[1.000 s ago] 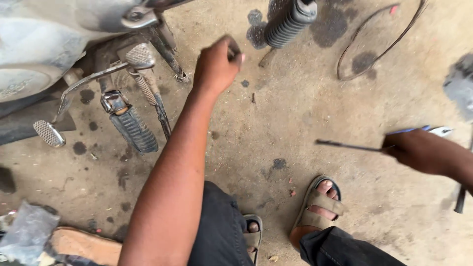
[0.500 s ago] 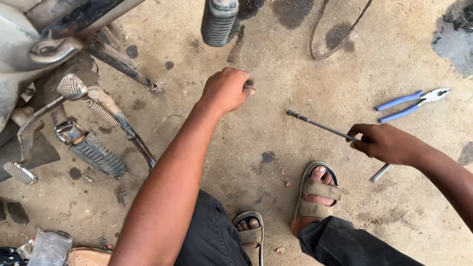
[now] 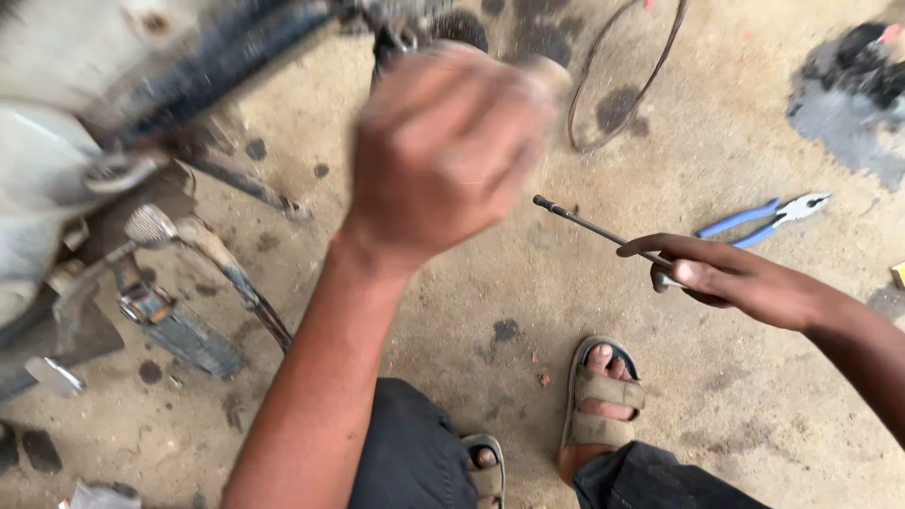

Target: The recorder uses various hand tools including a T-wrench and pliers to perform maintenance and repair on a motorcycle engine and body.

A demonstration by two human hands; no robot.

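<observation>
My left hand (image 3: 443, 155) is raised close to the camera and blurred, its fingers closed into a fist. A small pale piece (image 3: 550, 69) sticks out at its top right. My right hand (image 3: 731, 278) grips the near end of a thin dark metal rod (image 3: 584, 221), which slants up and left just above the concrete floor. Blue-handled pliers (image 3: 764, 219) lie on the floor just beyond my right hand.
A motorcycle's underside fills the left, with a foot peg (image 3: 179, 330), a pedal lever (image 3: 151, 226) and a stand (image 3: 240, 287). A loop of dark cable (image 3: 641, 90) lies at the top. My sandalled feet (image 3: 599, 396) rest below. Oil stains (image 3: 848, 85) mark the floor at upper right.
My left hand has lifted off the floor and come up toward the camera as a fist. My right hand with the rod has stayed near the same spot. The view has shifted.
</observation>
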